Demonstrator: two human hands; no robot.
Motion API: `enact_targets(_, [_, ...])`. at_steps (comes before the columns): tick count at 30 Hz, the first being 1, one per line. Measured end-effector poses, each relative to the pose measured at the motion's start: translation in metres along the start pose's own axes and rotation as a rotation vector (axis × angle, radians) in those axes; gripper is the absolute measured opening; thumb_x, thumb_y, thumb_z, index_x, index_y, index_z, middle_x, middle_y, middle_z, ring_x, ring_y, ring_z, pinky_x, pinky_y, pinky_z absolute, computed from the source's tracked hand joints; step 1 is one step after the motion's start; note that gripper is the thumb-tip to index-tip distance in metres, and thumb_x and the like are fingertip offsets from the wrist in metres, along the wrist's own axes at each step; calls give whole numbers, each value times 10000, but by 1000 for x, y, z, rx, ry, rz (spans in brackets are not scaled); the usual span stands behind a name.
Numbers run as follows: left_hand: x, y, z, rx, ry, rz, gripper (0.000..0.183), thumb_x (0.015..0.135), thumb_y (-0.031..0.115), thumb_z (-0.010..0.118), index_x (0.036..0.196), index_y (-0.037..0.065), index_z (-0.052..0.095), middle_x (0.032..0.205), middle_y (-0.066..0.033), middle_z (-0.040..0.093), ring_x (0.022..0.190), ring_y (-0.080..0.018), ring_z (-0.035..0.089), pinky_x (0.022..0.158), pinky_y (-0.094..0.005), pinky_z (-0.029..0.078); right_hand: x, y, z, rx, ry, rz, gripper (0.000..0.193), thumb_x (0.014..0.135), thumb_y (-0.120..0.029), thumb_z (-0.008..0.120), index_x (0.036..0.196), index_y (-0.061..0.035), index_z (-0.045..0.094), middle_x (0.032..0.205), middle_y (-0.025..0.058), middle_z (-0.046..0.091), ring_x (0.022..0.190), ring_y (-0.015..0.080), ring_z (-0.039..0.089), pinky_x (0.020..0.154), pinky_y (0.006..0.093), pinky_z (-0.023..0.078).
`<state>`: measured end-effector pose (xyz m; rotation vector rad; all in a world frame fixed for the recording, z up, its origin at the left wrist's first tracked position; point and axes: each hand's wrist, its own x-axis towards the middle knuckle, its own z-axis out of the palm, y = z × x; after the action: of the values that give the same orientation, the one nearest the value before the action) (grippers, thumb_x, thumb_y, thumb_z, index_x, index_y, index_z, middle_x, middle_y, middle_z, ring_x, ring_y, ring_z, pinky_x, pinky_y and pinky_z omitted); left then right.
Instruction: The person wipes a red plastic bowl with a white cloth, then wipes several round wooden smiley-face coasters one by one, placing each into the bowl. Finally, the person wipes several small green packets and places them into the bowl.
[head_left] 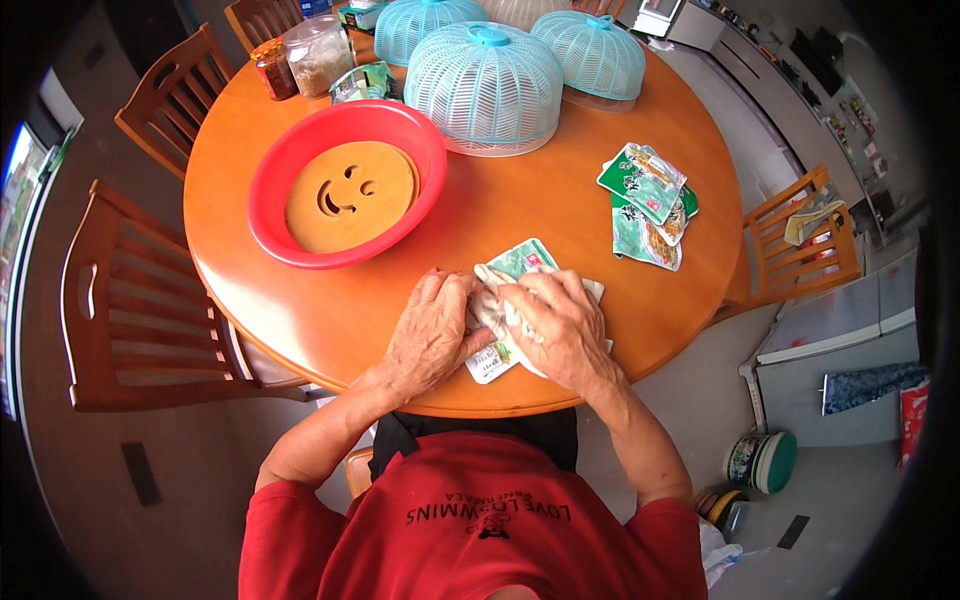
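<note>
Near the front edge of the round wooden table lie green and white food packets (526, 257), overlapping one another. A crumpled whitish cloth (487, 308) rests on top of them. My right hand (562, 325) is closed around part of this cloth, pressing it onto the packets. Beside it, my left hand (432, 322) lies with fingers stretched out against the left side of the packets and cloth. Both hands partly cover the packets. Further right on the table, a small pile of similar green packets (648, 205) lies fanned out.
A red basin (436, 205) with a wooden smiley-face disc (345, 225) stands left of centre. Blue mesh food covers (484, 92) stand at the back, near a clear jar (318, 58) and a red-brown jar (272, 70). Wooden chairs (150, 300) surround the table (560, 200).
</note>
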<state>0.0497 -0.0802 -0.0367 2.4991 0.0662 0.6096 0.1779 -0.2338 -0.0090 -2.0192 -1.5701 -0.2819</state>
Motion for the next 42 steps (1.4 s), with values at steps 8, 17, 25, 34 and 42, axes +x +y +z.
enact_targets(8, [4,4,-8,116,-18,110,457,815,328,719,1144,62,548,1153,-118,569,1072,-323,521,958,-424,414,25,49,15,-53,43,263,289,812,-106,690,1101,-110,677,1094,79,657,944,319,579,845,408,483])
enact_targets(17, [5,-11,-10,214,-119,87,547,810,330,719,1279,90,569,1294,-111,518,1208,-306,473,973,-437,402,-3,9,9,-31,197,-151,229,764,-65,658,993,-81,669,986,52,622,903,293,570,775,396,491])
enact_targets(25, [1,-9,-9,211,-128,156,584,808,389,723,1261,51,575,1354,-90,519,1320,-286,429,1044,-462,363,-13,25,5,-164,110,174,399,745,-34,708,1132,-92,626,1046,83,607,942,312,565,821,419,484])
enact_targets(34, [4,4,-10,192,-117,74,657,767,432,742,1279,63,557,1271,-105,529,1207,-313,479,1036,-465,355,-3,62,4,427,199,439,262,781,-56,692,1041,-78,673,1005,102,657,928,313,622,848,408,488])
enact_targets(42, [1,0,-9,213,-154,102,674,765,430,743,1309,79,553,1304,-98,504,1226,-315,447,1043,-466,346,-24,16,-13,142,-20,-32,425,660,17,718,1071,-83,668,1068,73,626,999,299,570,877,398,494])
